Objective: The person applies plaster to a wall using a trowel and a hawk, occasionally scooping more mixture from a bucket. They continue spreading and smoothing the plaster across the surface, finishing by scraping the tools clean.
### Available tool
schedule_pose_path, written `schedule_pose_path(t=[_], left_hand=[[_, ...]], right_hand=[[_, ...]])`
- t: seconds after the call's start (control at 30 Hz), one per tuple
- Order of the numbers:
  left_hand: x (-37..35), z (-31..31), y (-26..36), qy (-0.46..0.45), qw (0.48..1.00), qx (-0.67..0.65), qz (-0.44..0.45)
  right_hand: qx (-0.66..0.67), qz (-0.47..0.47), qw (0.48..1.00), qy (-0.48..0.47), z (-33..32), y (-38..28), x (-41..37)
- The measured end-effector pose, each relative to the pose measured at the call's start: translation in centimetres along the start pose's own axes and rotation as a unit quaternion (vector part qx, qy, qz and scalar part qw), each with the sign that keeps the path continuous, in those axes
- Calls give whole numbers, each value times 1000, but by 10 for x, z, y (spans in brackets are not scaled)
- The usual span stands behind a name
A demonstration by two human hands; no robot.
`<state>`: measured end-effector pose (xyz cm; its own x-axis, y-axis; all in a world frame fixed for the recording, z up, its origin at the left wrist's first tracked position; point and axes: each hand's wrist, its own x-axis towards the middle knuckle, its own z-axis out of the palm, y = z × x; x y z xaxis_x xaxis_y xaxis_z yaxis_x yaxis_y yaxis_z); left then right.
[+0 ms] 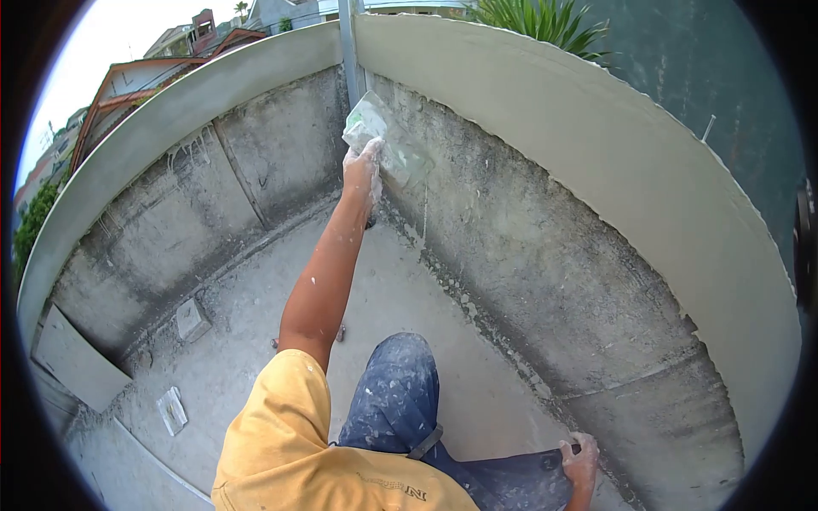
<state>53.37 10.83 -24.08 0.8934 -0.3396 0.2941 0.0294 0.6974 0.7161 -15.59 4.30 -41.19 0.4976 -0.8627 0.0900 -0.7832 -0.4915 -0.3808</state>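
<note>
My left hand [362, 170] reaches far forward, coated in white paste, its fingers closed on a flat whitish piece [365, 121] with a green tint, smeared with paste. I cannot tell exactly what kind of tool it is. It is held up at the corner, against the top of the rough grey wall [528, 238]. A wet, pale green-grey patch [406, 162] shows on the wall just right of it. Low on the right, my right hand [581, 462], also whitened, curls its fingers round the knee of my dark blue trousers [520, 477].
A smooth pale band [596, 111] tops the walls, with a grey post [349, 51] at the corner. On the concrete floor [247, 341] lie a block [192, 320], a small whitish tray-like piece [172, 411] and a thin pipe [162, 464]. A board [81, 362] leans at the left.
</note>
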Motion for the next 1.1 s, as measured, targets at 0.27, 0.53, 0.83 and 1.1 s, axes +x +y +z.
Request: schedule_pose_path(t=[0.27,0.53,0.83,1.1], left_hand=[[-54,-41,-47,75,972,-74,-212],[-18,-6,36,181,924,200,-271],[175,-4,113,113,861,473,-149],[375,-25,80,86,833,547,-25]], right_hand=[[-40,-8,995,-90,21,-36,25],[30,84,975,-204,0,-87,1],[86,196,925,-315,-59,-226,-33],[148,351,860,-338,-108,-297,-31]])
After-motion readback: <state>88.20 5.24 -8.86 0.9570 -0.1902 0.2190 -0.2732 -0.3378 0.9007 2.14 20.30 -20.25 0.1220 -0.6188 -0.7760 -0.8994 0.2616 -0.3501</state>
